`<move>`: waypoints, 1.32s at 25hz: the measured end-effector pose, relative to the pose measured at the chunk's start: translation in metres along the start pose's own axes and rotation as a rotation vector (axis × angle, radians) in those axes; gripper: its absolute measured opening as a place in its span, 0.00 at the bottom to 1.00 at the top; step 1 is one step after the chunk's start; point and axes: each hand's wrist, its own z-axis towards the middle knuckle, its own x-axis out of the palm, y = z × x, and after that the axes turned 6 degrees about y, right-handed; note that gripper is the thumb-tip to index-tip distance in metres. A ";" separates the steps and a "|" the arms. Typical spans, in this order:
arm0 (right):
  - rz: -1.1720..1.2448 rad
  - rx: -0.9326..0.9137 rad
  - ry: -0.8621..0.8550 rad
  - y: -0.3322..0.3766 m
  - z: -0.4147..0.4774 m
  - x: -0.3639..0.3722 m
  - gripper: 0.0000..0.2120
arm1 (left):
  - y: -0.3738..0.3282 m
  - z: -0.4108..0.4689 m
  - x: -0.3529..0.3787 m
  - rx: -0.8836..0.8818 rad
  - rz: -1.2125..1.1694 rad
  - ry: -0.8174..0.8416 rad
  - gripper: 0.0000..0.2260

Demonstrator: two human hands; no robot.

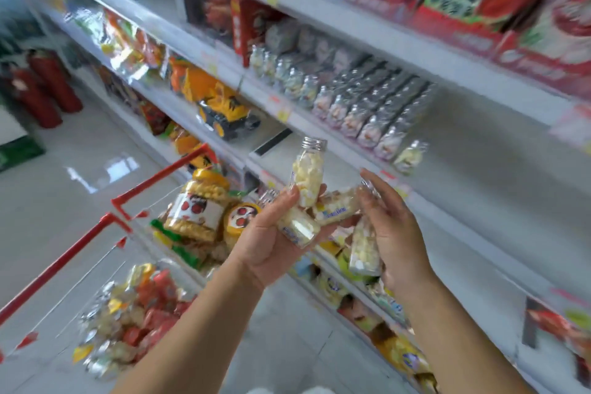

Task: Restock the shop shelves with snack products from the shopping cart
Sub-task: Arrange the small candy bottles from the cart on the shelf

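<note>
My left hand [267, 237] grips a bunch of small clear candy bottles with silver caps; one bottle [307, 174] stands upright above my thumb, and others [299, 229] lie across my palm. My right hand [391, 233] holds one more candy bottle [364, 249] against its palm, fingers fairly straight. Both hands hover in front of the middle shelf [463, 150], where rows of matching bottles [367, 112] stand. The red-framed shopping cart [134, 198] sits below left, holding snack jars [198, 208] and wrapped sweets [134, 310].
White shelving runs along the right, with red gift boxes [479, 0] on top, a yellow toy truck [224, 109] to the left and snack packs [351, 291] on lower shelves. Red fire extinguishers [48, 86] stand on the tiled floor at far left.
</note>
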 end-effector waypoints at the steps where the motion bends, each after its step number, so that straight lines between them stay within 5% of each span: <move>1: -0.004 -0.003 -0.030 0.008 0.004 -0.023 0.14 | 0.015 0.014 0.014 0.024 -0.001 0.028 0.30; 4: -0.019 0.012 -0.041 0.024 0.015 -0.081 0.12 | 0.055 0.048 0.044 0.087 0.014 0.078 0.12; 10: -0.121 0.076 -0.075 0.044 0.035 -0.146 0.14 | 0.097 0.098 0.079 0.079 -0.044 0.060 0.28; 15: -0.531 -0.133 -0.228 0.052 0.094 -0.187 0.18 | 0.077 0.116 0.061 0.025 -0.101 -0.196 0.19; 20: -0.809 -0.042 -0.110 0.032 0.157 -0.199 0.21 | 0.047 0.115 0.038 -0.057 -0.073 -0.230 0.19; 26: -0.544 0.082 -0.091 0.036 0.158 -0.184 0.27 | 0.029 0.125 0.024 -0.139 -0.033 -0.182 0.20; 31: -0.208 0.276 -0.232 0.047 0.140 -0.177 0.10 | 0.034 0.136 0.031 -0.181 -0.052 -0.174 0.23; 33: -0.224 0.321 -0.195 0.046 0.146 -0.171 0.14 | 0.035 0.140 0.033 -0.186 -0.050 -0.174 0.25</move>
